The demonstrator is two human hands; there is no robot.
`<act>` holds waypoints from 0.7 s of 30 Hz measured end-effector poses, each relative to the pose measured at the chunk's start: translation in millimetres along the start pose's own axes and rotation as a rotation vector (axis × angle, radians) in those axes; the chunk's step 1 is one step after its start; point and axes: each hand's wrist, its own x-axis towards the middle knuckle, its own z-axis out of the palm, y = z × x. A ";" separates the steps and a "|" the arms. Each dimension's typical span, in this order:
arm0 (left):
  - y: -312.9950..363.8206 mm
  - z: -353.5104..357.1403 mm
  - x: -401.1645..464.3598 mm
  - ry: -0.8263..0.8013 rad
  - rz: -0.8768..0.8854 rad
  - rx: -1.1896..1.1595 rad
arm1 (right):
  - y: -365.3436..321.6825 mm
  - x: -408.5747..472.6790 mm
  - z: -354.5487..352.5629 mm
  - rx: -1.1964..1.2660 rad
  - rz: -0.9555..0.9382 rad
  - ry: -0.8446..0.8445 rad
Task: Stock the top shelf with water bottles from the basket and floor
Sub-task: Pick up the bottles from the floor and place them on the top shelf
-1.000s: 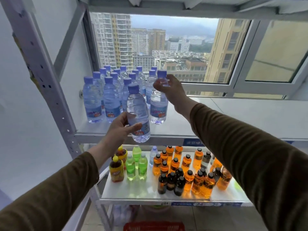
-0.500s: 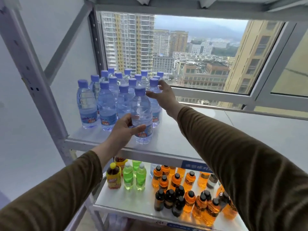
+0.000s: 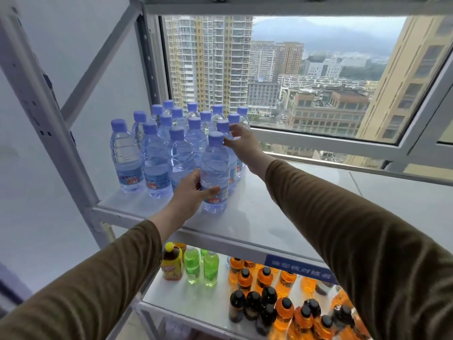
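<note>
A cluster of blue-capped water bottles [image 3: 157,153] is packed upright on the left part of the top shelf [image 3: 264,217], hemmed by the grey frame post [image 3: 49,114] on the left and the window [image 3: 306,77] behind. On the lower shelf [image 3: 210,303], yellow, green, orange and dark drink bottles [image 3: 264,298] are stood. The front water bottle [image 3: 215,173] is set upright at the cluster's near right corner, its long axis vertical, cap up, base on the shelf. It is gripped low on its body by the left hand [image 3: 191,195], fingers and thumb curled around it. A bottle behind [image 3: 224,133] is touched near the neck by the right hand [image 3: 241,143], fingers loosely spread; whether it is pinched cannot be told.
</note>
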 end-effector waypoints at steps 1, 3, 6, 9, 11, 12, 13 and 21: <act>-2.1 0.7 0.4 0.003 0.002 0.008 | 1.4 1.8 -1.7 0.026 0.005 -0.010; -5.2 2.2 0.9 -0.001 0.009 0.014 | 3.4 3.8 -5.2 0.063 0.005 -0.026; -9.7 3.0 -1.7 -0.002 0.060 0.063 | 7.5 6.2 -7.0 0.095 -0.005 -0.028; -18.0 1.2 -5.9 0.006 0.106 0.162 | 8.4 5.4 -8.7 0.101 0.011 -0.046; -20.0 1.6 -9.1 0.033 0.121 0.218 | 8.6 5.0 -9.8 0.100 0.019 -0.061; -20.4 1.9 -9.3 0.040 0.132 0.242 | 8.7 4.9 -10.1 0.105 0.018 -0.067; -19.2 2.7 -9.6 0.043 0.138 0.262 | 7.7 4.1 -10.3 0.107 0.021 -0.070; -14.3 13.3 -5.3 0.085 0.164 0.316 | 7.4 -0.2 -11.1 0.133 0.047 -0.061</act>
